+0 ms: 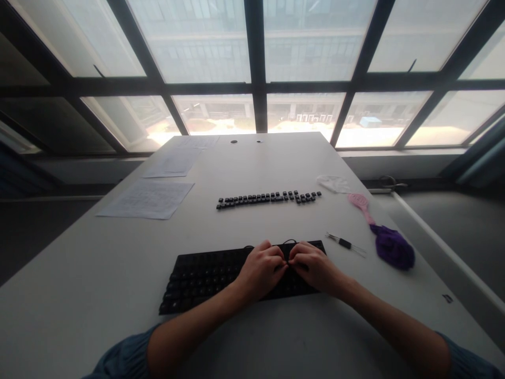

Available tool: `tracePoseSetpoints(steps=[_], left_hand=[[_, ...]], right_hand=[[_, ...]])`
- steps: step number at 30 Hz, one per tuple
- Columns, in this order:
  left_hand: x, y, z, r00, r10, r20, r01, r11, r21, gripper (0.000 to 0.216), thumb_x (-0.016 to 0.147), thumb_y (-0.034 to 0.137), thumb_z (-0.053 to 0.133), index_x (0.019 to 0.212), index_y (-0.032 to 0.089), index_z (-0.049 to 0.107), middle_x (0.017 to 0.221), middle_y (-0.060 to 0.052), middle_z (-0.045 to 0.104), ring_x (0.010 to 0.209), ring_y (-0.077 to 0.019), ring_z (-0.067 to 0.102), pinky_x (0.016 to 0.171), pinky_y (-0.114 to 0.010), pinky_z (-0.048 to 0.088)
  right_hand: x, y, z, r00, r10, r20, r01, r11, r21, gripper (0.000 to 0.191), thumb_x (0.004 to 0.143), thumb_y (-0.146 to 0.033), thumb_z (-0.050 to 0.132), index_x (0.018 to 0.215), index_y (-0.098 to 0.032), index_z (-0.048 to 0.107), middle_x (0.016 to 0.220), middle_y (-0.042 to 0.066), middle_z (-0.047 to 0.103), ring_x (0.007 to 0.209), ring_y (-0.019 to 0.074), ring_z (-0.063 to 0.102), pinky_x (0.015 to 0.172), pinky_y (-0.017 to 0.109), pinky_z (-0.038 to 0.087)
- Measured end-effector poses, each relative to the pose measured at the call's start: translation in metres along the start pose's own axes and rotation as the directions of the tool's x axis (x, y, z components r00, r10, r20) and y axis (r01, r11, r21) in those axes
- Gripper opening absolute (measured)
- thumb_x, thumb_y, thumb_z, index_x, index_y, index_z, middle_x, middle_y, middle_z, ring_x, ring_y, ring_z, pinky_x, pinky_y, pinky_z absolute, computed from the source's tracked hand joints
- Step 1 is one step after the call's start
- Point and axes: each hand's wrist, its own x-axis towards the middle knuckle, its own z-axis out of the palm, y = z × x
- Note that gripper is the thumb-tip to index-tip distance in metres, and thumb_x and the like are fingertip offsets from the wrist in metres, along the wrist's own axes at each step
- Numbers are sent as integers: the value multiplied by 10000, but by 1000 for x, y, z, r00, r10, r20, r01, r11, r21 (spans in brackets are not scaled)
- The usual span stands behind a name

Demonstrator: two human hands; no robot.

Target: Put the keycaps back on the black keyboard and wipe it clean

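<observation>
A black keyboard (205, 276) lies on the white table in front of me, slightly tilted to the view. Over its right half, my left hand (264, 268) is closed, fingertips pinched together low over the keys. Right beside it, my right hand (311, 266) is closed too, its fingertips nearly meeting those of the left. Whatever the fingers hold, if anything, is hidden or too small to make out. Behind the keyboard, several loose black keycaps (268, 198) sit in uneven rows. A keycap puller (345, 243) with wire ends and a black grip lies right of the keyboard.
On the right edge of the table (252, 163) are a pink hairbrush (360, 202), a bunched purple cloth (392, 247) and a crumpled clear plastic bag (333, 183). Printed paper sheets (148, 199) lie at the left. Tall windows (303, 42) stand behind the table.
</observation>
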Motion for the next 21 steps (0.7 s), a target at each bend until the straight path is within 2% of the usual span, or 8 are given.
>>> tracePoseSetpoints(steps=[4, 9, 21], left_hand=[[-1, -3, 6, 1000, 5, -17, -5, 1000, -1, 175, 914, 222, 658, 762, 197, 742, 866, -40, 709, 860, -201, 566, 806, -338, 483], [0, -2, 6, 1000, 10, -18, -10, 1000, -3, 177, 910, 217, 653, 752, 194, 730, 838, -40, 694, 837, -197, 567, 789, -337, 476], [-3, -3, 10, 1000, 27, -14, -27, 999, 30, 178, 911, 212, 655, 746, 195, 719, 827, -41, 679, 857, -192, 579, 817, -337, 473]], right_hand=[[0, -8, -5, 1000, -13, 17, 14, 997, -80, 126, 908, -157, 660, 804, -216, 699, 955, 43, 703, 897, 202, 619, 865, 375, 479], [-1, -8, -6, 999, -26, 21, 29, 983, -181, 153, 917, -194, 663, 773, -223, 705, 959, 26, 723, 871, 188, 621, 831, 377, 418], [-6, -3, -3, 999, -25, 46, 33, 982, -184, 152, 939, -214, 642, 806, -227, 714, 1000, 14, 732, 887, 178, 621, 850, 371, 395]])
